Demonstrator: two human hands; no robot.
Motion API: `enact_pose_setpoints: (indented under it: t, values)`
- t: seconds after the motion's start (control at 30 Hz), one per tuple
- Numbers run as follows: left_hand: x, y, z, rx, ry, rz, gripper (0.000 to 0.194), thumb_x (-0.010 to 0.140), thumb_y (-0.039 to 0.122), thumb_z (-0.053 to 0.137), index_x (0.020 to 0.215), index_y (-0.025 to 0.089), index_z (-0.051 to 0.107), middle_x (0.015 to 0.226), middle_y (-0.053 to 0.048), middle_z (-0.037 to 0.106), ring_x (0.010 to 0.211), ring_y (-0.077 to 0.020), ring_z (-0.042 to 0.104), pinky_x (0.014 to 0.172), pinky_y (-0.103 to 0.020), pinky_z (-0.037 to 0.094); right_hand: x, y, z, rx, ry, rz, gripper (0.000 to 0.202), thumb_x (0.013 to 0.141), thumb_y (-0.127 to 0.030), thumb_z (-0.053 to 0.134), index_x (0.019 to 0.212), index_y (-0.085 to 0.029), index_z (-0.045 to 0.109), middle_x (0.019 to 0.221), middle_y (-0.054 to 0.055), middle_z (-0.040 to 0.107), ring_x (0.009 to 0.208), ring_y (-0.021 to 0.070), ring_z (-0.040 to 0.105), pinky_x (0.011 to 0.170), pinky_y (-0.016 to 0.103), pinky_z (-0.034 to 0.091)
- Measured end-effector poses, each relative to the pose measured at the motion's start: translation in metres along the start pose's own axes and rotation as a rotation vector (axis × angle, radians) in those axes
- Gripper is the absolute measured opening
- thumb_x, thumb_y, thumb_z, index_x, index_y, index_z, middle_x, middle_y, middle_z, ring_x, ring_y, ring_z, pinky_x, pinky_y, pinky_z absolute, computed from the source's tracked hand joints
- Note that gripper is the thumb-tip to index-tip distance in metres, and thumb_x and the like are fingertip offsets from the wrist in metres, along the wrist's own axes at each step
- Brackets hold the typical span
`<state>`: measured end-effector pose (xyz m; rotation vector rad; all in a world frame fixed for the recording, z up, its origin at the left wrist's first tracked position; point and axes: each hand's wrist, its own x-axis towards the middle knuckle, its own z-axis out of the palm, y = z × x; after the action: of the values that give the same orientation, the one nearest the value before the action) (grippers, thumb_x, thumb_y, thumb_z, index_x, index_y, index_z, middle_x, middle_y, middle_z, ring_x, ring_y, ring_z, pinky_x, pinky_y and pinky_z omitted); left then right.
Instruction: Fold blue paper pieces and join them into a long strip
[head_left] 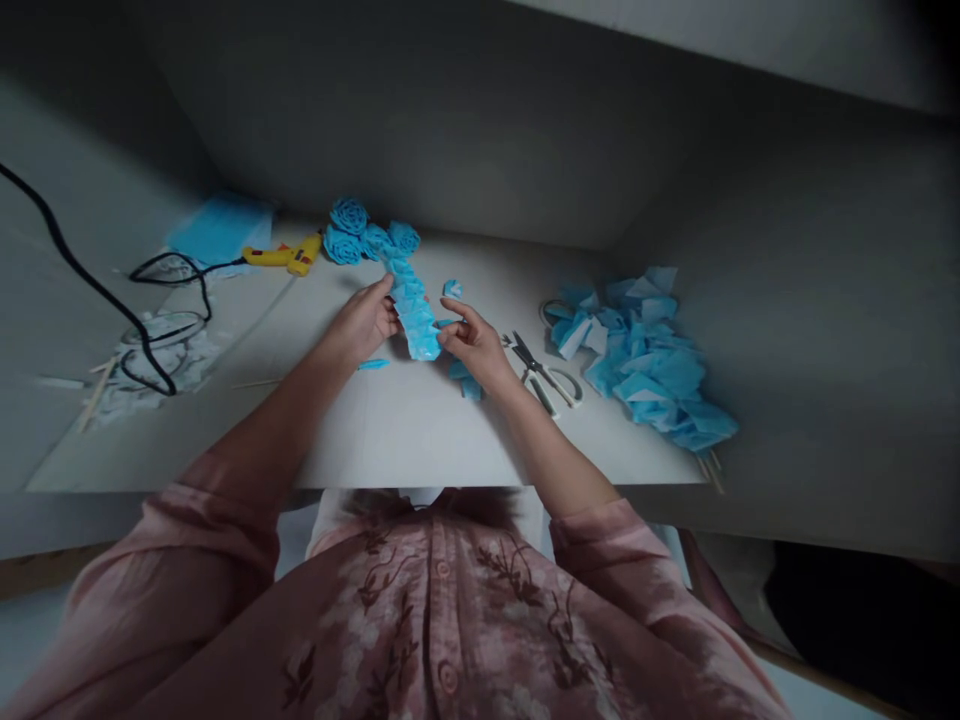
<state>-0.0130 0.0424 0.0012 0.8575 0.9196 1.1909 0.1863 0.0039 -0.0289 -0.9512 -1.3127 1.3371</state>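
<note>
A pleated strip of blue crepe-like paper (412,305) hangs between my two hands, its near end above the white table. My left hand (365,318) grips its left edge, the thumb near the upper part and the fingers partly behind it. At the lower right edge, my right hand (476,345) pinches the strip with the thumb and a finger, while the index finger stretches out above. Beyond the strip's far end sit several rolled blue paper roses (349,215). Small blue paper scraps (452,289) lie around my right hand.
Scissors (544,375) with pale handles lie open right of my right hand. A pile of blue paper pieces (649,355) covers the right side. At left are a yellow glue gun (289,256), its black cord (146,345), a flat blue sheet (221,230) and thin sticks (97,393).
</note>
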Motion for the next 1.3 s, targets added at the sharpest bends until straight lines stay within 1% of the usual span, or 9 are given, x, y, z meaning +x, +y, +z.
enact_pose_setpoints:
  t: [0.13,0.3,0.43,0.57,0.7,0.87,1.0,1.17,1.3]
  values:
    - [-0.002,0.001,0.000,-0.003,0.041,0.049,0.034,0.106,0.050,0.064,0.095,0.018,0.067,0.086,-0.009,0.077,0.085,-0.0234,0.078,0.080,-0.035,0.065,-0.002,0.001,-0.001,-0.019,-0.009,0.027,0.082,0.071,-0.065,0.092,0.138,-0.025,0.067,0.084,-0.002,0.077,0.081,0.0180,0.071,0.090,0.037,0.060]
    - [-0.005,0.000,0.003,0.003,0.015,0.093,0.027,0.101,0.040,0.071,0.085,0.020,0.062,0.071,-0.001,0.064,0.062,-0.0161,0.064,0.064,-0.028,0.056,-0.003,-0.007,-0.005,-0.131,0.115,-0.043,0.077,0.075,-0.070,0.089,0.135,-0.025,0.072,0.116,0.008,0.083,0.110,0.0231,0.077,0.104,0.041,0.060]
    - [-0.010,-0.003,0.008,0.088,-0.002,0.106,0.027,0.098,0.041,0.074,0.086,0.019,0.064,0.071,0.001,0.059,0.059,-0.0138,0.056,0.058,-0.025,0.048,0.001,-0.023,-0.002,-0.089,0.106,-0.033,0.067,0.081,-0.066,0.085,0.132,-0.023,0.075,0.126,0.011,0.082,0.118,0.0249,0.076,0.099,0.038,0.062]
    - [-0.015,-0.005,0.013,0.198,-0.001,0.148,0.031,0.095,0.043,0.077,0.080,0.020,0.062,0.067,0.003,0.052,0.057,-0.0124,0.047,0.055,-0.024,0.041,0.013,-0.036,0.003,-0.065,0.081,-0.010,0.062,0.078,-0.057,0.090,0.127,-0.022,0.077,0.117,0.008,0.082,0.107,0.0224,0.075,0.088,0.034,0.063]
    - [-0.019,-0.004,0.015,0.286,-0.028,0.183,0.032,0.093,0.040,0.078,0.074,0.020,0.061,0.064,0.003,0.049,0.057,-0.0117,0.044,0.054,-0.024,0.037,0.031,-0.040,0.007,-0.077,0.120,-0.058,0.050,0.071,-0.048,0.093,0.110,-0.022,0.077,0.094,0.002,0.077,0.088,0.0173,0.069,0.080,0.030,0.060]
    - [-0.019,0.001,0.018,0.220,-0.012,0.071,0.030,0.094,0.045,0.073,0.084,0.018,0.065,0.069,-0.001,0.061,0.058,-0.0141,0.056,0.055,-0.024,0.046,0.043,-0.043,0.006,-0.050,0.180,0.035,0.030,0.075,-0.045,0.086,0.083,-0.023,0.068,0.074,-0.004,0.067,0.073,0.0136,0.062,0.071,0.027,0.054]
    - [-0.016,0.005,0.014,0.161,0.003,0.024,0.042,0.093,0.059,0.073,0.094,0.018,0.066,0.069,-0.003,0.065,0.056,-0.0163,0.061,0.052,-0.025,0.047,0.049,-0.045,0.006,0.042,0.159,0.135,0.030,0.076,-0.040,0.087,0.075,-0.022,0.062,0.068,-0.005,0.062,0.068,0.0120,0.060,0.069,0.026,0.054]
    - [-0.012,0.007,0.005,0.164,0.011,0.056,0.033,0.090,0.047,0.075,0.105,0.019,0.068,0.069,0.002,0.061,0.055,-0.0143,0.058,0.051,-0.024,0.046,0.060,-0.049,0.015,0.077,0.110,0.212,0.038,0.074,-0.041,0.093,0.069,-0.021,0.061,0.065,-0.005,0.062,0.063,0.0110,0.058,0.065,0.025,0.052]
    - [-0.008,0.013,0.000,0.166,0.104,0.103,0.023,0.091,0.037,0.071,0.103,0.017,0.069,0.077,-0.001,0.066,0.063,-0.0143,0.062,0.059,-0.024,0.048,0.061,-0.051,0.024,0.067,0.061,0.226,0.041,0.073,-0.044,0.096,0.068,-0.021,0.062,0.064,-0.004,0.063,0.062,0.0115,0.058,0.064,0.025,0.052]
